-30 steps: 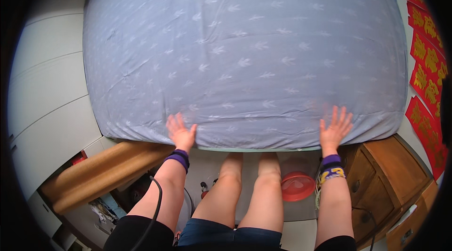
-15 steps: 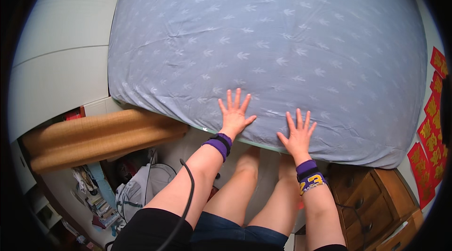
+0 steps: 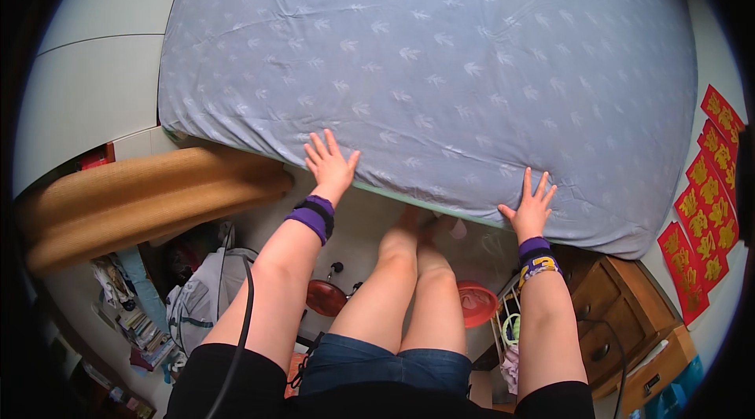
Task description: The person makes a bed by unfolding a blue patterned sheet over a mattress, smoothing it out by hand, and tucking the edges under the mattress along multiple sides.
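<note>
A blue-grey fitted sheet point(image 3: 440, 73) with pale leaf prints covers the mattress in front of me. Fine creases run along its near edge, and a thin green strip shows beneath it. My left hand point(image 3: 331, 169) rests on the sheet near that edge, left of centre, its fingers spread. Farther right, my right hand point(image 3: 530, 211) lies on the sheet close to the same edge, fingers also apart. Neither hand holds anything. Each wrist wears a purple band, and a dark cable runs along my left arm.
A rolled tan mat point(image 3: 149, 199) leans at the left, below a white cabinet point(image 3: 94, 97). A grey bag point(image 3: 206, 301) and books lie on the floor. A red basin point(image 3: 476, 305) is by my legs. A wooden drawer chest point(image 3: 621, 309) stands right, near red paper hangings point(image 3: 700, 215).
My hands have moved apart along the near edge, the left one leftward and the right one rightward. The view has shifted, and the red basin now shows beside my legs.
</note>
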A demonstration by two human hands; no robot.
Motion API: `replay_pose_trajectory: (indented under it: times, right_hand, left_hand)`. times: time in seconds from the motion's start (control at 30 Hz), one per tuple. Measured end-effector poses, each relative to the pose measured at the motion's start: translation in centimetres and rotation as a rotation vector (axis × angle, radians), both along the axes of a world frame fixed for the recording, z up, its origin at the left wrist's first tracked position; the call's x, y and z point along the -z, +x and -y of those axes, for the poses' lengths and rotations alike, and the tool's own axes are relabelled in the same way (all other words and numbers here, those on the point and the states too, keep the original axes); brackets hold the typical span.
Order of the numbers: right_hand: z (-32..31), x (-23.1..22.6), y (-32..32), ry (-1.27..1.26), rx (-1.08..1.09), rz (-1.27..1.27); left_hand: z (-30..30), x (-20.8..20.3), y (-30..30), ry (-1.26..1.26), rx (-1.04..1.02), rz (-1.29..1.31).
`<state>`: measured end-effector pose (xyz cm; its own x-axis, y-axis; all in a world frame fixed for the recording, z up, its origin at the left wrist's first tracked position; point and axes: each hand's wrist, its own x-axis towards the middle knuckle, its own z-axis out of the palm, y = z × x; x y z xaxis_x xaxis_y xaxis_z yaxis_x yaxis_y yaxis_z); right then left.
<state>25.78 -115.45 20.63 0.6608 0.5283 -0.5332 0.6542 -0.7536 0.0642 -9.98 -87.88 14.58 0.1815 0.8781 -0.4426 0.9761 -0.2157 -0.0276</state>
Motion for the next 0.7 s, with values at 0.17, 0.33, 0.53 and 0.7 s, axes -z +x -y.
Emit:
replay_pose_trajectory:
  times: [0.17, 0.33, 0.53, 0.7]
  right_hand:
    - [-1.2, -0.2, -0.9, -0.065, 0.042, -0.009]
    - [-3.4, 0.7, -4.6, 0.054, 0.011, -0.134]
    - [-5.5, 1.2, -8.4, 0.085, 0.040, -0.141]
    - [-4.9, 2.5, -7.1, 0.072, 0.137, -0.173]
  left_hand:
    - [6.4, -1.6, 4.0, -0.081, 0.300, 0.047]
    - [5.5, -3.1, 3.8, -0.153, 0.359, 0.054]
    - [3.4, -4.4, 1.1, -0.204, 0.490, 0.117]
    - [0.9, -5.1, -1.6, -0.250, 0.667, 0.117]
